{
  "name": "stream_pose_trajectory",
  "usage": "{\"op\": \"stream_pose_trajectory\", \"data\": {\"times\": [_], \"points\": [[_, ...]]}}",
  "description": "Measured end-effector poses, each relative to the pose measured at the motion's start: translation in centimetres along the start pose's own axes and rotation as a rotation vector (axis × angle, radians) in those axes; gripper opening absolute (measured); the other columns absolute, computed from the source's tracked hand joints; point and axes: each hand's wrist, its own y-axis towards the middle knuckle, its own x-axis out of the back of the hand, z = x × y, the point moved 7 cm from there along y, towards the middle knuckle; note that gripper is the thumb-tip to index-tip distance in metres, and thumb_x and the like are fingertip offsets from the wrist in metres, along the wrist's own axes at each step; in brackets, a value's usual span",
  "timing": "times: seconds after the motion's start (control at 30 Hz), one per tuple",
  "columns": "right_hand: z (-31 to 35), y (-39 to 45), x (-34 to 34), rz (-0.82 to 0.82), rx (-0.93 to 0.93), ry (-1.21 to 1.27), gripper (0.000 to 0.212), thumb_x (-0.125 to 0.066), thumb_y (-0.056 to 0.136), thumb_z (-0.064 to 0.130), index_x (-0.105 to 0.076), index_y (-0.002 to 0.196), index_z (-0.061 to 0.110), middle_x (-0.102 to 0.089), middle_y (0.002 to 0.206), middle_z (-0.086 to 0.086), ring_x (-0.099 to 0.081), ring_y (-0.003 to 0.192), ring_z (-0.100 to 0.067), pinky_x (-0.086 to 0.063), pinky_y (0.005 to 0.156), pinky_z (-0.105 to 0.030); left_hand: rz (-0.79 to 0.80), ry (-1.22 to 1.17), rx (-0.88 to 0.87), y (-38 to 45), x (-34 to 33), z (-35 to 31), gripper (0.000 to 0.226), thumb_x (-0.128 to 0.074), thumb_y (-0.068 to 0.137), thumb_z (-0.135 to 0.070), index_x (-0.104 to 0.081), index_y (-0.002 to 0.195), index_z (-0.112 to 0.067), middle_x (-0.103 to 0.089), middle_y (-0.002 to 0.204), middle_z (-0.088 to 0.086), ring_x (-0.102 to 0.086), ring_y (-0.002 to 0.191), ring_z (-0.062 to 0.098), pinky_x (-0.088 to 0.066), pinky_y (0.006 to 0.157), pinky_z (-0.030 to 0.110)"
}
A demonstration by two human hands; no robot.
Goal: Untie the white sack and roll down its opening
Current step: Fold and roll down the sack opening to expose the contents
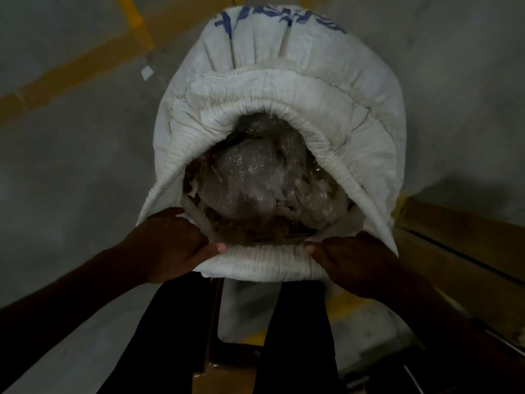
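The grey concrete floor [71, 166] fills most of the view, crossed by yellow painted lines [85, 61] at far left; that whole left side lies bare apart from a small pale scrap [147, 72] beside the sack. At the right, a brown cardboard-coloured slab [454, 237] runs along the floor just beside the sack, so there is less open room there than on the left.

The white sack [284, 81] stands upright in the middle, seen from above, with blue lettering [278, 19] on its far side. Its mouth is open and its top is already turned outward into a thick, ribbed rolled rim [264, 263] that rings the opening; on the far side the folded layers lie in several bands, one outside the other. Inside, crumpled clear plastic [255, 180] covers brownish contents [250, 228] that reach close up to the near edge of the rim.

The left hand [170, 245] and the right hand [349, 260] are well apart, each clamped on the near part of the rim, thumbs on top at the inner edge and fingers curled under the roll. The stretch of rim between them is taut and uncovered. Below the rim, dark trouser legs [298, 336] stand close against the near side of the sack.
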Motion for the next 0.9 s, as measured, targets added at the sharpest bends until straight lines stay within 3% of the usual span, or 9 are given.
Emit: {"op": "stream_pose_trajectory", "data": {"times": [0.07,0.17,0.33,0.47,0.6,0.73,0.9], "points": [[0.4,-0.4,1.1,-0.292,0.084,-0.043,0.034,-0.04,0.105,0.019,-0.066,0.123,0.007,-0.076,0.088,-0.012,-0.072,0.066,-0.028,-0.053,0.045,-0.038,-0.129,0.025,-0.048,0.0,0.8,-0.4,0.076,-0.012,0.106,-0.063,-0.069,0.067,-0.03,-0.068,0.066,-0.012,-0.065,0.071,0.003,-0.043,0.109,0.039],[0.7,-0.2,2.7,-0.452,0.085,-0.038,0.044,-0.039,0.11,0.028,-0.078,0.109,0.007,-0.078,0.088,-0.009,-0.073,0.067,-0.025,-0.054,0.049,-0.037,-0.238,0.007,-0.078,-0.1,1.3,-0.8,0.064,-0.023,0.107,-0.061,-0.074,0.09,-0.027,-0.073,0.08,-0.008,-0.068,0.08,0.012,-0.05,0.099,0.043],[0.6,0.7,4.8,-0.392,-0.135,0.192,0.06,-0.023,0.107,0.054,-0.075,0.108,0.023,-0.076,0.081,0.001,-0.071,0.066,-0.018,-0.057,0.058,-0.035,-0.322,-0.064,-0.021,0.2,2.8,-1.4,0.06,-0.03,0.105,-0.063,-0.072,0.12,-0.024,-0.075,0.092,-0.004,-0.071,0.081,0.016,-0.058,0.082,0.039],[0.1,1.1,5.3,-0.371,-0.242,0.238,0.067,-0.015,0.104,0.061,-0.072,0.105,0.028,-0.072,0.078,0.002,-0.069,0.063,-0.017,-0.055,0.054,-0.035,-0.338,-0.121,0.057,0.9,3.5,-1.5,0.066,-0.026,0.103,-0.07,-0.073,0.113,-0.025,-0.075,0.088,-0.005,-0.07,0.074,0.014,-0.055,0.067,0.034],[-0.4,1.2,6.2,-0.397,-0.294,0.317,0.063,-0.013,0.101,0.064,-0.068,0.113,0.035,-0.072,0.087,0.005,-0.07,0.074,-0.014,-0.057,0.061,-0.034,-0.365,-0.143,0.056,1.5,4.0,-1.6,0.07,-0.023,0.102,-0.071,-0.071,0.119,-0.024,-0.076,0.098,-0.003,-0.072,0.082,0.017,-0.056,0.07,0.037],[-0.7,1.4,5.9,-0.379,-0.291,0.389,0.053,-0.023,0.103,0.058,-0.067,0.119,0.034,-0.073,0.097,0.006,-0.07,0.086,-0.015,-0.058,0.073,-0.037,-0.387,-0.158,0.046,1.7,4.5,-1.7,0.07,-0.025,0.103,-0.069,-0.071,0.121,-0.019,-0.078,0.102,0.002,-0.074,0.084,0.021,-0.059,0.071,0.038],[-0.3,1.5,6.3,-0.428,-0.183,0.684,0.051,-0.03,0.106,0.051,-0.063,0.131,0.022,-0.069,0.122,0.004,-0.064,0.114,-0.01,-0.052,0.098,-0.037,-0.4,-0.195,0.033,1.5,5.5,-2.3,0.062,-0.031,0.103,-0.066,-0.065,0.131,-0.022,-0.074,0.115,-0.004,-0.072,0.098,0.014,-0.052,0.078,0.024]]}}
